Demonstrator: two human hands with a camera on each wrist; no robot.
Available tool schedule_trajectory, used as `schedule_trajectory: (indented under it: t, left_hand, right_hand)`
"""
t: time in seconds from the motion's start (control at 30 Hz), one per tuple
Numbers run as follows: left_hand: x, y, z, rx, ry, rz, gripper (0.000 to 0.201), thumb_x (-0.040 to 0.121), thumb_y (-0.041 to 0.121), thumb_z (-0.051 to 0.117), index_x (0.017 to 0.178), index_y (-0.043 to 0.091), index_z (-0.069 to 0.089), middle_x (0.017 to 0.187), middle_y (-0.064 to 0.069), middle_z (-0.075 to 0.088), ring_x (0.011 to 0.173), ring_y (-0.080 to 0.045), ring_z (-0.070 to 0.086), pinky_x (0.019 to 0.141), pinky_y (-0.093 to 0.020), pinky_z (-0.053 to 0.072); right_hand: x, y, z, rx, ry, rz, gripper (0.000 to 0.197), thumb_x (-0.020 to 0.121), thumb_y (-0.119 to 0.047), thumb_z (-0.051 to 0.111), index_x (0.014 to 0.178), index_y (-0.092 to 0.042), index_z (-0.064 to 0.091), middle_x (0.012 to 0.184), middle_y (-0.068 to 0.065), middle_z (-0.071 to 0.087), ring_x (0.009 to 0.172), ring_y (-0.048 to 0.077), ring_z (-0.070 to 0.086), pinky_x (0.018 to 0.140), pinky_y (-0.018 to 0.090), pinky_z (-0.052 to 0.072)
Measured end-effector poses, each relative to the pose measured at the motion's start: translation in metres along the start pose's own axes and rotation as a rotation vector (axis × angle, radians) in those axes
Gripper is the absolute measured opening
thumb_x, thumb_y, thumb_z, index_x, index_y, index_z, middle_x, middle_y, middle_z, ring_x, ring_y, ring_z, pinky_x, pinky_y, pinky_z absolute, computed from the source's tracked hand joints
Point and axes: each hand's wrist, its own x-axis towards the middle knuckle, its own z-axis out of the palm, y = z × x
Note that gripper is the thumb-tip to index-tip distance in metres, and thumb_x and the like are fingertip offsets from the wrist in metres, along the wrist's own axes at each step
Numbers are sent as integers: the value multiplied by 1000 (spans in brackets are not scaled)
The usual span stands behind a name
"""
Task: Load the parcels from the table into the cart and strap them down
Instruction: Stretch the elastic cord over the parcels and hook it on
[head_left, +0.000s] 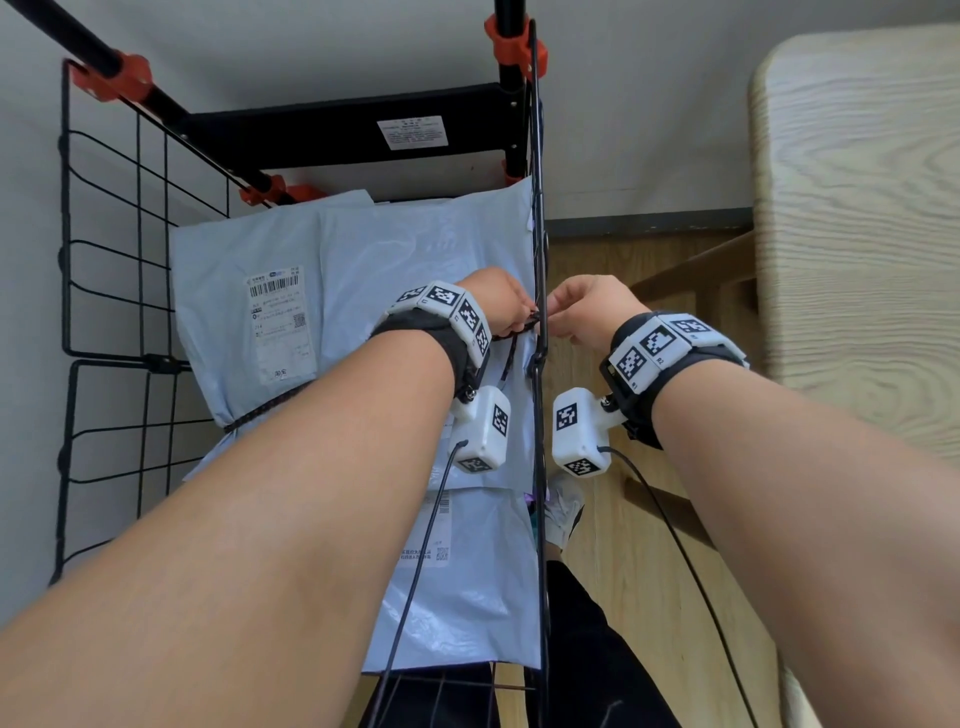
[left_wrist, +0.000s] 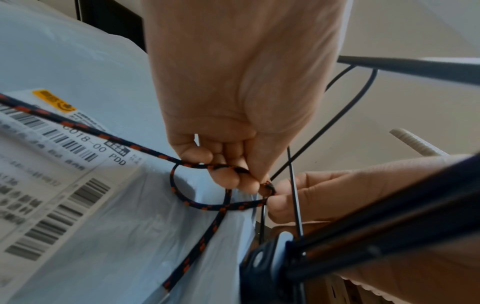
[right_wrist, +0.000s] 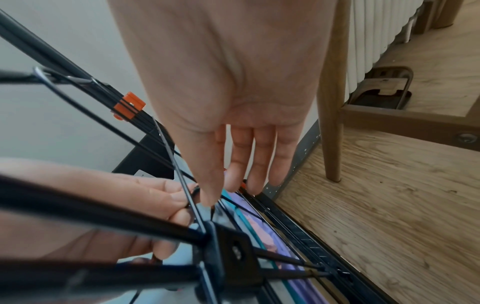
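Several parcels (head_left: 332, 291) already fill the cart (head_left: 104, 291), left of both hands. Across them runs the cord (left_wrist: 205, 205); left hand (head_left: 501, 306) pinches its looped end against the side wire, right hand (head_left: 587, 306) pinching there too, likely knotting it fast.

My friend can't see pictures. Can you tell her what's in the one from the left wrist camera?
The left hand pinches a dark cord with orange flecks, looped over a pale blue parcel with a barcode label. The right hand meets it from the other side of the cart's black wire wall, fingertips at the same bit of cord.
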Motion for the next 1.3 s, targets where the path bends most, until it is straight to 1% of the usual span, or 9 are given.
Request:
schedule_trajectory:
  t: [0.17,0.37,0.57,0.77,0.87,1.0,1.1,1.2,1.3]
  left_hand:
    - [5,-2,0,-5,61,18,15,88,4,57,81,17,54,81,-3,60,80,-19,60,69,-27,52]
    - [10,-6,0,2,57,53,9,89,9,58,88,18,55,77,1,61,72,-13,58,64,-22,48]
    - [11,-6,1,-15,53,70,23,90,7,56,73,20,49,69,3,58,61,-9,56,55,-19,43]
    - [14,-12,1,-115,67,34,23,91,-3,47,78,16,49,72,-4,60,75,-20,61,71,-25,51]
    - [13,-14,1,-121,105,49,24,92,-1,46,77,19,47,72,-2,61,69,-16,59,67,-22,48]
    - [11,-13,6,-89,129,64,18,91,1,48,83,17,50,74,0,60,70,-13,59,63,-19,47]
    - [9,-12,7,-64,144,73,14,90,1,49,89,15,53,76,0,62,76,-16,61,68,-22,50]
    - [8,-13,8,-53,158,72,23,89,2,51,76,21,48,81,-3,64,81,-19,63,78,-29,52]
    - [6,-14,11,-46,194,66,27,88,3,51,73,24,45,79,-1,63,84,-22,65,83,-33,52]
  right_hand:
    - [3,0,0,9,-2,-17,15,81,-10,72,77,-21,62,85,-4,63,84,10,60,77,27,52]
    - [8,1,4,-1,9,-17,18,83,-13,71,74,-22,58,82,-5,60,82,11,57,79,29,53]
    - [7,1,15,-39,70,-84,17,87,-2,51,83,-18,49,84,0,55,77,17,54,68,28,49]
    - [24,-4,-5,85,111,123,21,87,-1,49,73,-16,50,98,10,62,103,29,64,93,42,53]
    - [20,12,-18,270,334,106,15,92,-11,45,83,-19,52,104,14,65,86,25,65,70,32,59]
    - [10,25,-18,492,368,190,19,101,-21,35,99,-10,49,96,16,60,61,16,58,35,16,44]
    - [8,19,-13,701,378,290,25,102,-24,38,102,-6,56,96,19,66,55,16,58,34,18,47]
    - [3,12,-15,905,343,479,32,99,-35,48,83,-9,56,85,10,66,51,16,64,34,20,48]
    - [4,15,-19,1074,319,563,35,95,-40,55,87,-6,55,79,12,68,58,20,67,42,27,56]
